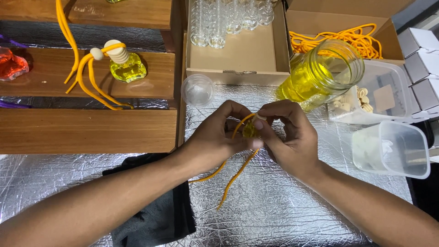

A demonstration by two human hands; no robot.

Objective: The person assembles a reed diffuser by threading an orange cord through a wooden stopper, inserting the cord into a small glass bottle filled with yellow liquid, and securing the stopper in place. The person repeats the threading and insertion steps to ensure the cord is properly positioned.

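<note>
Nearest to me a black cloth [155, 215] lies on the silver crinkled foil of the bench [283, 215], under my left forearm. Just past it, my left hand [215, 137] and my right hand [288, 137] meet over the middle of the bench. Between them I hold a small yellow bottle [250, 131]: my left fingers are curled around it, thumb pressed to its side, and my right fingertips pinch its pale cap [260, 117] from above. An orange cord [235, 176] loops over the bottle and its two ends hang down to the foil below my hands.

Just beyond my left hand a clear round lid [197, 90] rests on the foil. To the right a big glass jar [322, 73] of yellow liquid lies tilted, beside a clear tub [379, 93] of pale wooden caps, with another clear lidded tub [393, 148] nearer me.

On the left, a stepped wooden rack [87, 130] carries a finished yellow bottle [127, 67] with its orange cord, and a red one [11, 64] at the edge. Farther back a cardboard tray [238, 57] holds empty clear bottles [224, 18], and a cardboard box [347, 18] holds a tangle of orange cords [343, 39].
</note>
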